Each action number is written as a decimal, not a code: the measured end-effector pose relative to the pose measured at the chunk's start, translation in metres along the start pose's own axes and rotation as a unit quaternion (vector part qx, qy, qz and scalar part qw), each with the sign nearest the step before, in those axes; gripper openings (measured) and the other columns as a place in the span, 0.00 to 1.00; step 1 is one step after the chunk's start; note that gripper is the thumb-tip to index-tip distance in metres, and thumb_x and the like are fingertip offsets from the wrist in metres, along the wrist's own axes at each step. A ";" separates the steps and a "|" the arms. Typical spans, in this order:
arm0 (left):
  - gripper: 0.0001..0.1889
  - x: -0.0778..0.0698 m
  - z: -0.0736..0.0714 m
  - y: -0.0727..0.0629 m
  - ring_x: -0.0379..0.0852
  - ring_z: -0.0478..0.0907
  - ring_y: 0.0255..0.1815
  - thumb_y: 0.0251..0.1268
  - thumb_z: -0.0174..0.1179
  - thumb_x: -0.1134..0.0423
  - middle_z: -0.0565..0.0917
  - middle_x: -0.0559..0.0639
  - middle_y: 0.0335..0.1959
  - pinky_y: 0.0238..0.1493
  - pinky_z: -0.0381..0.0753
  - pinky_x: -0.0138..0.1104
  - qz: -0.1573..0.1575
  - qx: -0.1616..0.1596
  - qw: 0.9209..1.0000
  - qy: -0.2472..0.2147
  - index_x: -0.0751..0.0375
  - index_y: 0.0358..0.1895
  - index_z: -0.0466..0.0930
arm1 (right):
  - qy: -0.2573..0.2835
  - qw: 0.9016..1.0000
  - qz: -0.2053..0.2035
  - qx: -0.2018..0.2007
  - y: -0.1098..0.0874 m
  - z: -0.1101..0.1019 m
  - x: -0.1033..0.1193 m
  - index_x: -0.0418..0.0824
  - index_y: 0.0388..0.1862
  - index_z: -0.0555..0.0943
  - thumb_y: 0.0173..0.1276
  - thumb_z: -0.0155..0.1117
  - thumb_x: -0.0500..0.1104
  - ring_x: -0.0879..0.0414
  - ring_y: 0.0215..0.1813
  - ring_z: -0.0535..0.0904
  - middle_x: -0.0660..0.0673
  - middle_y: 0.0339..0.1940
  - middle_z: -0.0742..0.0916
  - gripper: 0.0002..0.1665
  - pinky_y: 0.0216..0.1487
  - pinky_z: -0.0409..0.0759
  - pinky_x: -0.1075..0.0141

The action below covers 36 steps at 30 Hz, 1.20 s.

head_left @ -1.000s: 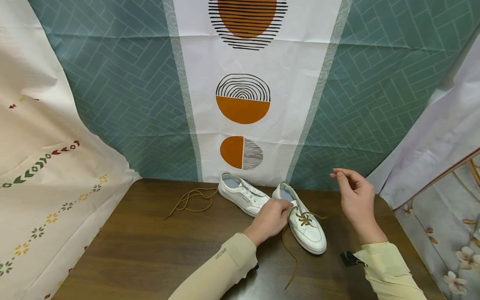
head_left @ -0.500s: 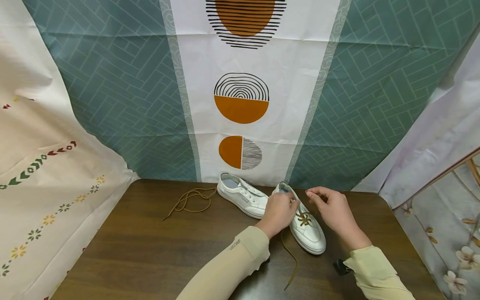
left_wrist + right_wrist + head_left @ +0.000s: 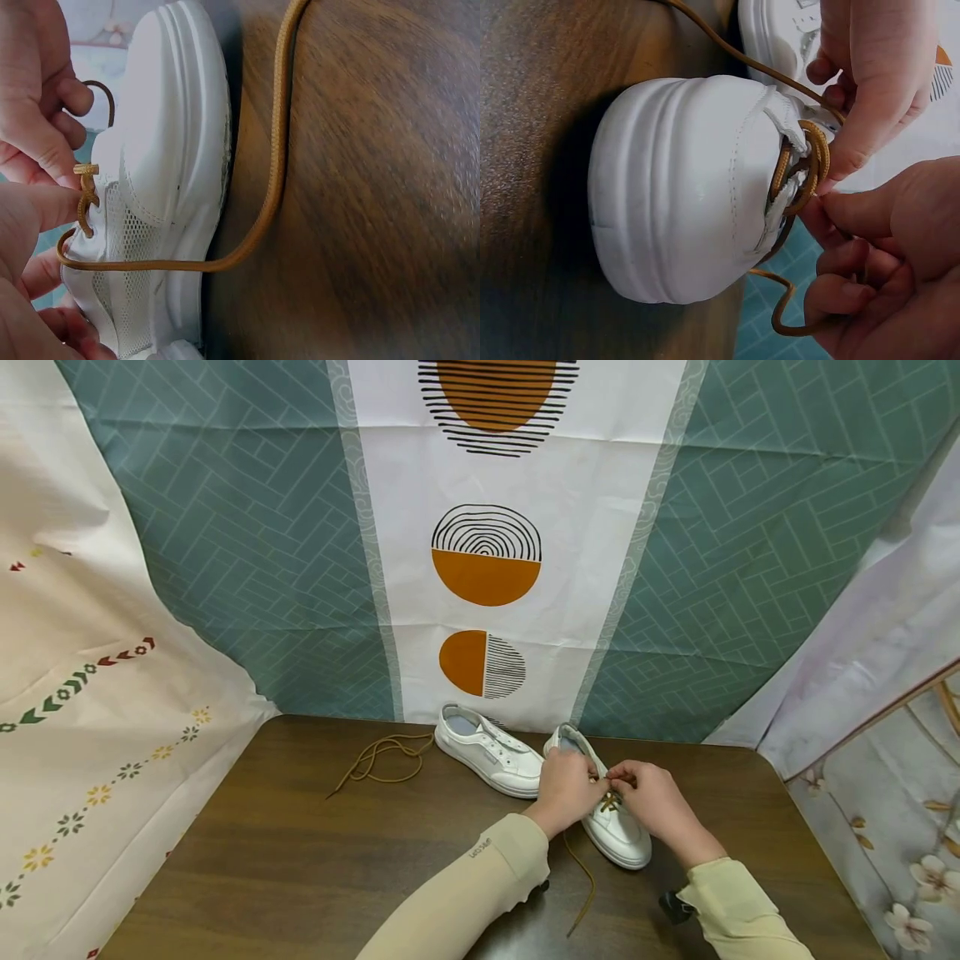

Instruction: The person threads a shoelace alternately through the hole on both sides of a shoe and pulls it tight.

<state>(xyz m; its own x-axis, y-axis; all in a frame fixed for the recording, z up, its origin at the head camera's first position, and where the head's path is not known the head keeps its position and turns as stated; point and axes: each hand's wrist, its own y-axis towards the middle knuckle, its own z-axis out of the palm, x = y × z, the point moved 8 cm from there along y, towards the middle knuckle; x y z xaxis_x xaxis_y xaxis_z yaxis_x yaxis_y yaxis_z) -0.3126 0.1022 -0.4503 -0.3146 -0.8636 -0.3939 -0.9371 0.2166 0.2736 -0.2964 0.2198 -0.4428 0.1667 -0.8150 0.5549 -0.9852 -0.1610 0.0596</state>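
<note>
A white sneaker (image 3: 624,842) lies with its toe toward me, a brown shoelace (image 3: 277,142) threaded through its front eyelets. My left hand (image 3: 566,787) grips the sneaker's upper by the lacing. Opposite it, my right hand (image 3: 662,802) pinches the lace at the eyelets, fingertips close to the left hand's. In the right wrist view, one lace end runs into the curled fingers of the right hand (image 3: 900,255), while the other passes beside the left hand (image 3: 877,82). The exact contact of the fingertips is partly hidden.
A second white sneaker (image 3: 491,762), with no lace in its visible eyelets, stands to the left and touches or nearly touches the first. Another brown lace (image 3: 390,760) lies loosely coiled on the wooden table (image 3: 315,860). A patterned curtain (image 3: 262,527) hangs behind.
My right hand has come in from the right, down to the sneaker's lacing. My left hand has shifted slightly right along the upper. Both sneakers have stayed in place.
</note>
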 end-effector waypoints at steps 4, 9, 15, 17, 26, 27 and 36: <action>0.19 0.002 0.004 0.000 0.45 0.68 0.28 0.52 0.63 0.43 0.73 0.39 0.14 0.25 0.61 0.31 -0.020 0.012 1.000 -0.004 0.40 0.08 0.73 | -0.001 1.000 -0.006 -0.009 -0.001 0.001 -0.001 0.46 0.36 0.83 0.64 0.61 0.39 0.59 0.33 0.79 0.51 0.32 0.86 0.05 0.33 0.74 0.66; 0.24 0.002 0.006 0.001 0.46 0.68 0.29 0.53 0.62 0.43 0.74 0.42 0.17 0.26 0.63 0.32 -0.030 0.011 0.999 -0.004 0.43 0.04 0.68 | -0.005 1.000 0.000 -0.022 0.000 0.001 -0.005 0.45 0.37 0.83 0.66 0.59 0.39 0.58 0.33 0.78 0.50 0.33 0.87 0.06 0.32 0.73 0.66; 0.25 0.004 0.005 0.000 0.43 0.66 0.22 0.53 0.63 0.51 0.61 0.38 0.04 0.27 0.61 0.30 -0.033 0.002 0.997 -0.070 0.49 0.02 0.66 | -0.008 1.000 0.017 -0.011 -0.002 0.002 -0.006 0.42 0.39 0.83 0.67 0.57 0.40 0.57 0.32 0.76 0.48 0.35 0.87 0.08 0.29 0.72 0.66; 0.25 0.004 0.004 0.000 0.41 0.65 0.19 0.54 0.63 0.54 0.56 0.37 0.01 0.31 0.61 0.30 -0.028 0.001 0.995 -0.094 0.50 0.02 0.65 | -0.009 1.000 0.022 -0.008 -0.003 0.001 -0.006 0.42 0.38 0.84 0.66 0.58 0.40 0.57 0.31 0.75 0.48 0.34 0.86 0.08 0.28 0.71 0.66; 0.24 0.003 0.002 0.000 0.41 0.70 0.27 0.56 0.62 0.55 0.62 0.37 0.02 0.41 0.63 0.32 -0.034 0.016 0.992 -0.119 0.49 0.03 0.68 | -0.018 1.000 0.012 -0.015 -0.007 -0.003 -0.002 0.44 0.34 0.84 0.63 0.62 0.41 0.58 0.31 0.76 0.50 0.31 0.87 0.05 0.29 0.71 0.67; 0.24 0.003 0.002 0.000 0.41 0.70 0.28 0.56 0.62 0.55 0.63 0.36 0.02 0.40 0.63 0.32 -0.035 0.017 0.992 -0.120 0.49 0.03 0.69 | -0.020 1.000 0.011 -0.015 -0.006 -0.003 -0.002 0.44 0.34 0.84 0.63 0.62 0.41 0.58 0.31 0.76 0.50 0.31 0.87 0.04 0.29 0.70 0.67; 0.23 0.003 0.004 0.002 0.35 0.67 0.20 0.57 0.63 0.55 0.67 0.36 0.02 0.43 0.62 0.32 -0.019 0.012 0.991 -0.131 0.48 0.04 0.71 | -0.014 0.999 0.019 -0.035 -0.002 -0.002 -0.006 0.45 0.33 0.84 0.64 0.61 0.40 0.58 0.30 0.76 0.51 0.29 0.86 0.05 0.28 0.71 0.67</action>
<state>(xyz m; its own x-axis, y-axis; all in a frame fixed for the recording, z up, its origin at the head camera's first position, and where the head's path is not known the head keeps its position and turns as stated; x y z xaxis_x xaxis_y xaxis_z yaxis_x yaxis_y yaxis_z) -0.3157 0.1015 -0.4544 -0.3040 -0.7237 -0.6195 -0.9516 0.1991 0.2342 -0.2955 0.2260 -0.4440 0.1285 -0.8351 0.5349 -0.9911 -0.0899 0.0977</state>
